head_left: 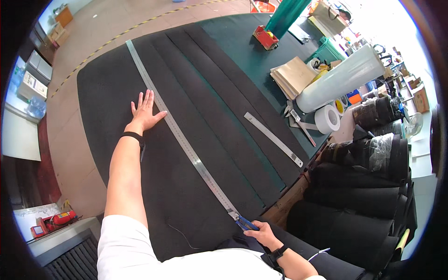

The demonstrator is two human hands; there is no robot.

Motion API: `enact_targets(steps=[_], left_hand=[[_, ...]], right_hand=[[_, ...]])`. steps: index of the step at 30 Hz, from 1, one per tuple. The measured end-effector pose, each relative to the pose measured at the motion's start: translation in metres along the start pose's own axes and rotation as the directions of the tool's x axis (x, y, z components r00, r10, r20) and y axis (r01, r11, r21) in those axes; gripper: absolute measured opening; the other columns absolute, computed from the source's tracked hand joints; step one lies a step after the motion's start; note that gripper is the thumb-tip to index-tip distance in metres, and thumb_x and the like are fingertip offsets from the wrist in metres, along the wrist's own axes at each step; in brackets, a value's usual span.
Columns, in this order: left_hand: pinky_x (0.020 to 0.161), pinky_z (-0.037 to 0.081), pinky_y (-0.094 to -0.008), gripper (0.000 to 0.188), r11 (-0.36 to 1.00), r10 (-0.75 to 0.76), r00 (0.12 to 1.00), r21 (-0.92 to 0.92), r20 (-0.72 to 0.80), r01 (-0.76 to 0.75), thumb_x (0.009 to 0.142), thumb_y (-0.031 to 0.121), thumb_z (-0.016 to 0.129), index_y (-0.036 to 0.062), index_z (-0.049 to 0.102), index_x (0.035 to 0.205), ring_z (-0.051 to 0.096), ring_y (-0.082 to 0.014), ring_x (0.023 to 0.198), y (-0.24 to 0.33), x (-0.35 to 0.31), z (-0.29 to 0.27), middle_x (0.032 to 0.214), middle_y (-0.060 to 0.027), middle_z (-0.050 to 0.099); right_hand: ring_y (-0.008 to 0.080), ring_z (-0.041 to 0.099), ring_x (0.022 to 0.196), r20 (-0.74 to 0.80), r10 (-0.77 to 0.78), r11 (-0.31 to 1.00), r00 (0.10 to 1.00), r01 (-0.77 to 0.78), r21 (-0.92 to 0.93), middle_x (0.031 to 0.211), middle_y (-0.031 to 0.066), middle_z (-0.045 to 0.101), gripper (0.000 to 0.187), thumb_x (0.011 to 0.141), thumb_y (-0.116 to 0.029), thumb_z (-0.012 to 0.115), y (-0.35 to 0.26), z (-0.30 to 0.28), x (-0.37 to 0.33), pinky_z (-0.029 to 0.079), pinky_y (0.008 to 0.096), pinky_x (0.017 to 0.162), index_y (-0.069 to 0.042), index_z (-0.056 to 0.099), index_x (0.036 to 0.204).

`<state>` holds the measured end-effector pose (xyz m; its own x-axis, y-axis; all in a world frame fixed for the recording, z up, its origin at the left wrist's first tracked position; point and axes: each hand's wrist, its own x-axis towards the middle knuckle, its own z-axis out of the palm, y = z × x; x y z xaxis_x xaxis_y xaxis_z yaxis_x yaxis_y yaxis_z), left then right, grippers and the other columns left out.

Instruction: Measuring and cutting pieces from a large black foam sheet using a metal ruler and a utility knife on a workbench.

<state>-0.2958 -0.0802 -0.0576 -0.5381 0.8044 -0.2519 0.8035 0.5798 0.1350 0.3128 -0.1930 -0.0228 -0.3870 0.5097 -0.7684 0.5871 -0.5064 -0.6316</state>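
Note:
A long steel ruler lies slantwise across a large black sheet spread over the table. My left hand is pressed flat beside it, fingers spread, with the thumb and fingertips on the ruler's edge. At the ruler's near end, my right hand is closed round a blue utility knife; its tip meets the sheet by the ruler, and the blade is too small to make out. Right of the ruler lie several long black strips with narrow gaps between them. A shorter steel ruler rests on the rightmost strip.
Toward the right edge of the green tabletop are a caliper, a roll of white tape, a large clear film roll, brown paper and a red tape dispenser. Black material rolls are stacked beyond the table's right side.

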Motion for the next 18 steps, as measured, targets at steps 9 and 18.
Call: enact_targets(steps=[9, 18], left_hand=[[0.129, 0.0, -0.0564, 0.117, 1.0, -0.001, 0.999, 0.002, 0.043, 0.001, 0.086, 0.069, 0.068, 0.0166, 0.006, 0.17, -0.001, -0.0254, 0.164, -0.004, -0.006, -0.01, 0.178, -0.0041, 0.004], [0.13, 0.0, -0.0546, 0.124, 0.998, -0.023, 0.991, -0.052, 0.131, 0.03, 0.081, 0.068, 0.075, 0.0169, 0.005, 0.17, -0.003, -0.025, 0.164, -0.001, -0.012, -0.025, 0.178, -0.0058, 0.002]], right_hand=[[0.01, 0.061, 0.084, 0.048, -0.225, 0.959, 0.973, 0.23, -0.163, 0.087, -0.0002, 0.068, 0.021, 0.08, -0.008, 0.088, -0.006, -0.039, -0.001, 0.049, 0.0263, 0.081, -0.001, 0.074, 0.095], [0.0238, 0.069, 0.09, -0.113, -0.691, 0.597, 0.714, 0.476, -0.646, 0.098, 0.0134, 0.07, 0.037, 0.074, -0.015, 0.09, -0.128, -0.082, 0.077, 0.055, 0.0342, 0.074, -0.002, 0.072, 0.103]])
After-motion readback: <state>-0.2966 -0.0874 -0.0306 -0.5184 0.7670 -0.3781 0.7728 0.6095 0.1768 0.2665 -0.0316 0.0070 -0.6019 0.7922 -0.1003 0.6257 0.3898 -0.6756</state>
